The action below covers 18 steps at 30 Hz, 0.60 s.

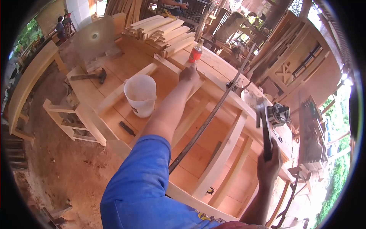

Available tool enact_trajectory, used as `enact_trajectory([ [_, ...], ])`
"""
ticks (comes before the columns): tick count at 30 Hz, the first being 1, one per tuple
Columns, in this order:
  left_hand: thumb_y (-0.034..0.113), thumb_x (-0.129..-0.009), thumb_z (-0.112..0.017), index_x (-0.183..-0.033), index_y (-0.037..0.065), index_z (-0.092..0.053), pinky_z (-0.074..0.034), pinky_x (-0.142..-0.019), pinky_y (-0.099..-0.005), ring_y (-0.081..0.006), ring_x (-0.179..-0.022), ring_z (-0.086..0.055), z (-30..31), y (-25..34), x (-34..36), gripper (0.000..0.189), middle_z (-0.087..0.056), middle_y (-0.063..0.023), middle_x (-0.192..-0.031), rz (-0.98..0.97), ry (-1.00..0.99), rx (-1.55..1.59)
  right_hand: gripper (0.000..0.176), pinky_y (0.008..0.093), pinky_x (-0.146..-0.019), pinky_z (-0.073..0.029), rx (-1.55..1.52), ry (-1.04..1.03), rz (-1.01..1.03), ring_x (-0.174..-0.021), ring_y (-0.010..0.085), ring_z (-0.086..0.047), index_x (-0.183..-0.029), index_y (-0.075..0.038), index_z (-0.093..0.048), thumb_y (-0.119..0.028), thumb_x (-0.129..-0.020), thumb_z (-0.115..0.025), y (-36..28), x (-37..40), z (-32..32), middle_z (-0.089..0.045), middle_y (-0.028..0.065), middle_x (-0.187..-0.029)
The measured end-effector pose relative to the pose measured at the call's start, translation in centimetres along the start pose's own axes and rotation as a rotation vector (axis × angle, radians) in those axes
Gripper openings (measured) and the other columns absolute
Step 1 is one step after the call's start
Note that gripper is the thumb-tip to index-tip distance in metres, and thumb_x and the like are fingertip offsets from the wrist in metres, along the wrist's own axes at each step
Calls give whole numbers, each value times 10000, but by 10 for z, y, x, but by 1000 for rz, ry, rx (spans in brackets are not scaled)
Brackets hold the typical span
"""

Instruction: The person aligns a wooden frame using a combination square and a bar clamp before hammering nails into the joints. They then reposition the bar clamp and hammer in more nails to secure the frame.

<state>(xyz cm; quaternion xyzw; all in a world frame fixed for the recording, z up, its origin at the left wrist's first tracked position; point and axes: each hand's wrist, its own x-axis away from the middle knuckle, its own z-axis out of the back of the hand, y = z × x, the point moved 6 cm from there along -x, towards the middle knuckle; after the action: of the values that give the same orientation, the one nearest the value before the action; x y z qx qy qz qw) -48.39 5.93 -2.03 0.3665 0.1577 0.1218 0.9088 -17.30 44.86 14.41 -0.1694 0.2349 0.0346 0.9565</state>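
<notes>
My left hand (189,74) reaches across the workbench, its fingers closed at the lower end of a small bottle (195,54) with a red label. In my right hand (270,162) is a black-handled metal tool (266,131), held upright; its upper end is smeared by motion. Between my arms lies a wooden frame (223,154) with several slats. A long metal bar (207,128) runs slantwise over it. Left of my left forearm stands a translucent white plastic pitcher (140,95). Behind the raised tool sits a dark power tool (279,114).
A claw hammer (91,76) lies at the bench's left side, near a blurred round disc (94,36). Cut wood strips (164,32) are stacked at the back. On the floor at left stands a small wooden frame (76,122). Wooden panels (301,61) lean at right.
</notes>
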Motion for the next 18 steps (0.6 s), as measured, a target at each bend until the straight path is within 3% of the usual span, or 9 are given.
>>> enact_trajectory([
  [2, 278, -1000, -536, -1367, 88, -580, -547, -981, -517, -394, -1142, -697, 15, 13, 30, 416, -733, -233, -1162, -110, -21, -193, 539, 489, -862, -532, 72, 126, 77, -989, 396, -693, -1357, -10, -615, 46, -821, -625, 34, 24, 31, -704, 221, -1108],
  [5, 337, -999, -537, -1309, 51, -600, -545, -990, -526, -407, -1137, -696, 22, 17, 49, 426, -726, -261, -1157, -320, 43, -333, 540, 469, -862, -523, 70, 196, -123, -992, 356, -685, -1339, -42, -632, 42, -805, -632, 62, 61, 81, -697, 193, -1083],
  [8, 390, -993, -543, -1277, 51, -618, -544, -996, -516, -408, -1133, -699, 40, 19, 65, 449, -729, -267, -1145, -373, -116, -253, 535, 444, -835, -537, 154, 270, -252, -964, 331, -688, -1324, -46, -645, 43, -797, -643, 102, 105, 114, -699, 184, -1045],
  [11, 337, -977, -584, -1173, 98, -714, -559, -961, -509, -405, -1073, -715, 85, 19, 77, 336, -752, -205, -1128, -494, -194, -274, 511, 423, -781, -560, 134, 358, -298, -862, 291, -709, -1337, -12, -641, 19, -827, -641, 119, 147, 140, -727, 160, -992],
  [12, 320, -974, -589, -1153, 113, -732, -562, -953, -508, -405, -1059, -719, 80, 30, 81, 309, -757, -189, -1126, -578, -235, -259, 525, 417, -784, -559, 189, 458, -215, -844, 280, -703, -1348, -20, -640, 4, -824, -646, 137, 165, 146, -719, 152, -964],
  [14, 281, -957, -607, -1132, 162, -765, -570, -934, -510, -395, -1022, -730, 138, 60, 122, 265, -767, -152, -1124, -613, -236, -347, 510, 411, -791, -547, 131, 443, -270, -839, 269, -684, -1324, -17, -643, -15, -814, -654, 110, 193, 166, -698, 149, -938],
  [16, 258, -950, -607, -1188, 145, -754, -563, -952, -486, -357, -1061, -727, 174, 64, 157, 301, -767, -159, -1125, -703, -208, -424, 483, 415, -803, -533, 95, 341, -391, -839, 270, -661, -1290, -15, -645, -32, -807, -660, 119, 230, 179, -680, 139, -924],
  [18, 326, -963, -608, -1184, 173, -759, -561, -965, -467, -321, -1091, -720, 218, 78, 209, 309, -753, -154, -1148, -657, -298, -432, 473, 431, -834, -533, 98, 379, -424, -882, 281, -671, -1293, -31, -639, -69, -824, -677, 94, 268, 202, -698, 140, -991],
])
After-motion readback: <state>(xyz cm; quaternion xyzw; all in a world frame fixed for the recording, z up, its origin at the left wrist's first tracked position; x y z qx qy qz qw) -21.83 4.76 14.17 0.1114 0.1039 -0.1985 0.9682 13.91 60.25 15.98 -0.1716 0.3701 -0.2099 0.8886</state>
